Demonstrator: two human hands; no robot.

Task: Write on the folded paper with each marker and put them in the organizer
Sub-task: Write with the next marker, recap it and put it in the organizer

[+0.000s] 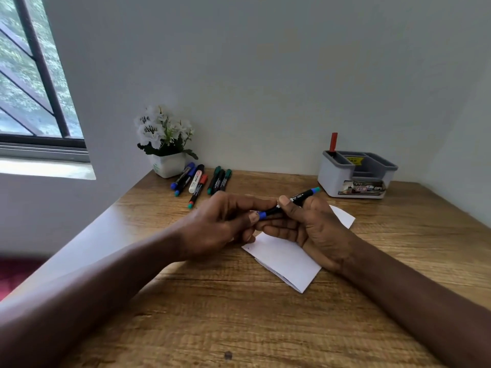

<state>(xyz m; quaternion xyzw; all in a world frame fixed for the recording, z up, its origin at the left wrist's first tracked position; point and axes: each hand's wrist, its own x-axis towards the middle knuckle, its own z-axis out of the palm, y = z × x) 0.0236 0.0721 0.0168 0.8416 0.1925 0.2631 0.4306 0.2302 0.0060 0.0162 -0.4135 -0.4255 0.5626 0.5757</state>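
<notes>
Both hands above folded paper (285,257): right hand (316,227) grips blue marker (289,203) barrel, left hand (220,221) fingers pinch its cap, likely uncapping or recapping.

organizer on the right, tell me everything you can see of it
The organizer is a plastic-looking caddy with a white body and grey top, split into several open compartments. It stands upright at the back right of the table, near the wall. A red marker stands in its back-left compartment. A yellow sticker sits inside and a printed label is on its front. Neither hand touches it.
</notes>
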